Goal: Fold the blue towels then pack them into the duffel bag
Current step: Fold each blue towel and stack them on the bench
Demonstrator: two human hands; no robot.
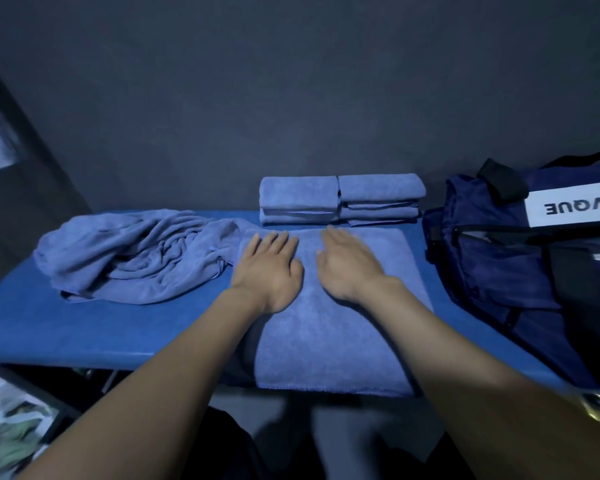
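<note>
Flat towel (333,327) centre of desk (49,327), near edge overhanging. Left hand (269,271) and right hand (350,268) press it palms-down, fingers straight, gripping nothing, likely smoothing before folding. Folded stacks (340,199) behind, crumpled pile (132,258) left, duffel bag (520,258) right; little free desk.

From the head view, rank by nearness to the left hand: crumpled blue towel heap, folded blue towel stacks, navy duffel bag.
From the left hand:
1. Crumpled blue towel heap, just left.
2. Folded blue towel stacks, behind, by the wall.
3. Navy duffel bag, far right.
</note>
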